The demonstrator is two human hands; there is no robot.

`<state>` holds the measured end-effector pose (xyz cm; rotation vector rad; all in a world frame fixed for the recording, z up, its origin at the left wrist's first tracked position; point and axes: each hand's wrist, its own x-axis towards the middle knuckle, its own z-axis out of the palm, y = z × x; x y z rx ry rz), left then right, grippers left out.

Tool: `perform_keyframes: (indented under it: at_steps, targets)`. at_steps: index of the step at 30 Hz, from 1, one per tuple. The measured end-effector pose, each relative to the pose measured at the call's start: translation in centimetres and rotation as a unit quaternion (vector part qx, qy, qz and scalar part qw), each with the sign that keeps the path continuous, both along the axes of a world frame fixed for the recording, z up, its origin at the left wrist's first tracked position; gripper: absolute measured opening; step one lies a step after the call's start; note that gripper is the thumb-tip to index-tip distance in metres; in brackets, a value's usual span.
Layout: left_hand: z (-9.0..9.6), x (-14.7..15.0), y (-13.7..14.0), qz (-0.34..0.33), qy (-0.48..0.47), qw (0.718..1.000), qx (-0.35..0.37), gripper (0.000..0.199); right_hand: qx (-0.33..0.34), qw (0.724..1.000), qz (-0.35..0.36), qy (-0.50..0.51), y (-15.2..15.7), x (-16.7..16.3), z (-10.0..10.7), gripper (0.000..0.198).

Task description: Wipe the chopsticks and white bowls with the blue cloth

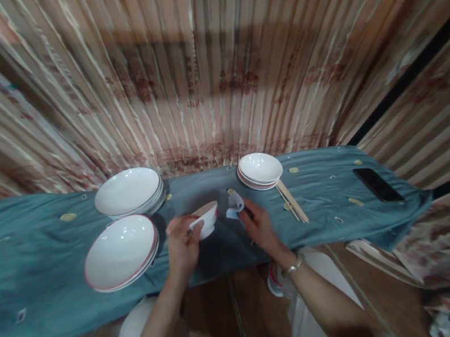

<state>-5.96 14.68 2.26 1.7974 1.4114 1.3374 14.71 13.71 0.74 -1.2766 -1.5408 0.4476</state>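
My left hand [183, 244] is closed on the rim of a small white bowl [207, 222] with red marks on its outside. The bowl is tilted on its side above the cloth, its base turned to the right. Just across from it, my right hand [258, 226] pinches a thin, pale crumpled piece that looks like a tissue [235, 206]. A small gap separates the tissue from the bowl. Behind my right hand stands a stack of small white bowls [260, 168]. Several chopsticks [292, 201] lie beside that stack.
Two stacks of larger white dishes stand at the left, a rear stack [127, 191] and a front red-rimmed stack [120, 252]. A black phone [378, 184] lies at the right end of the teal tablecloth [47, 267]. Pleated curtains [201, 80] hang right behind the table.
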Motion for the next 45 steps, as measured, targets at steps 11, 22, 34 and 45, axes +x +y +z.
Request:
perform_keyframes:
  at_steps: [11,22,34,45]
  targets:
    - [0.7,1.0,-1.8,-0.076,-0.458,0.854,-0.235,0.03,0.114,0.929,0.066,-0.346,-3.5,-6.1,2.7,0.051]
    - [-0.4,0.8,-0.4,-0.064,-0.561,0.794,-0.225,0.033,-0.01,0.998,0.036,-0.05,0.3,-5.7,-0.5,0.052]
    - [-0.7,1.9,-1.1,-0.064,-0.518,0.825,-0.214,0.034,-0.042,0.998,0.039,0.002,0.7,-4.9,0.0,0.054]
    - [-1.2,1.0,-1.1,-0.048,-0.385,0.908,-0.155,0.023,0.111,0.938,0.088,-0.316,-1.9,-6.9,2.4,0.048]
